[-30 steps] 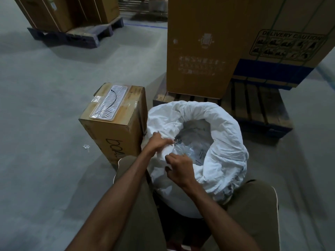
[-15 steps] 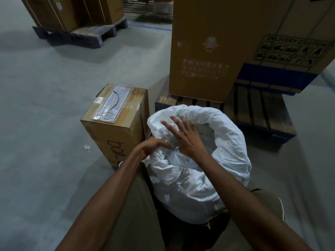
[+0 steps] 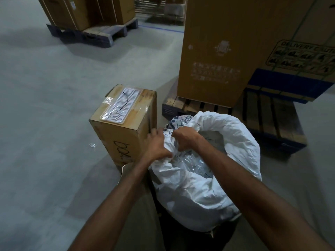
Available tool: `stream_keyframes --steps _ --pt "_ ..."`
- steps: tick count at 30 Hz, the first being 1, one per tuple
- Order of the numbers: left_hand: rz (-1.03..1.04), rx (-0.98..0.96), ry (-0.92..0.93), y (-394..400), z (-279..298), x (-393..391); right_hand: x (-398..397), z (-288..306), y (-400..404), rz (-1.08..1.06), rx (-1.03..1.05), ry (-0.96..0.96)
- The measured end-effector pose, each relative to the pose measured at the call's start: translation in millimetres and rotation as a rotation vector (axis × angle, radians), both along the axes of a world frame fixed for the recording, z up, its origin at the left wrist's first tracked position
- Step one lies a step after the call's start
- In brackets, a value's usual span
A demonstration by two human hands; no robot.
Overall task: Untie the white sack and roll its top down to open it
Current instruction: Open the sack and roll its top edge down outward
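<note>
White sack [image 3: 204, 187]: upright on the floor, between the knees, just right of a small cardboard box [image 3: 123, 124] and in front of a pallet [image 3: 272, 120] carrying a tall carton [image 3: 226, 51]. Mouth already open; no tie visible. Rim on the far and right side rolled down into a thick collar. Clear plastic contents [image 3: 195, 163] exposed inside.

Change over the last second:
- Right hand [image 3: 184, 140]: half a second ago spread flat over the opening, fingers straight. Now moved to the near-left rim, fingers curled round a bunch of fabric.
- Left hand [image 3: 157, 145]: kept on the same left rim throughout. Now gripping the fabric just beside the right hand, knuckles close to the box.
- Printed inner face of the fabric now turned up behind the hands, not seen earlier.

Meaning for the task: untying judged complete. Rolling well along, with the left section apparently the last part not folded down. Both hands placed together on that section, consistent with turning it outward and down.

Caution: left rim pressed close against the box; little room for the fold there. Bunched fabric likely to spring back if released early.
</note>
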State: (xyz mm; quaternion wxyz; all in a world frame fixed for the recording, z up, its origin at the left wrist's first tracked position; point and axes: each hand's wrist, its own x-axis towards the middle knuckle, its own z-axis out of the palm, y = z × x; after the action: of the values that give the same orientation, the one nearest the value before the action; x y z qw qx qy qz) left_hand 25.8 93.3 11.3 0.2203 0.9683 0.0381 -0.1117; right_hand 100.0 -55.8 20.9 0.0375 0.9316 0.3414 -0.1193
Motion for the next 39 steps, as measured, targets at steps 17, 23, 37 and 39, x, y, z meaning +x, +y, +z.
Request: stream_keyframes --steps 17,23,37,39 --pt "0.011 -0.503 0.5 20.9 -21.1 48.8 23.4 -16.5 -28.5 0.028 -0.13 -0.201" --pt "-0.069 0.286 -0.187 -22.0 -33.5 35.5 48.3 5.7 -5.9 -0.194 -0.138 0.168" --pt "0.199 -0.579 0.598 13.2 -44.0 84.1 54.6 -39.3 -52.3 -0.121 -0.049 -0.217" --pt "0.037 -0.287 0.452 8.0 -44.6 84.5 58.2 -33.1 -53.6 -0.243 0.019 -0.093"
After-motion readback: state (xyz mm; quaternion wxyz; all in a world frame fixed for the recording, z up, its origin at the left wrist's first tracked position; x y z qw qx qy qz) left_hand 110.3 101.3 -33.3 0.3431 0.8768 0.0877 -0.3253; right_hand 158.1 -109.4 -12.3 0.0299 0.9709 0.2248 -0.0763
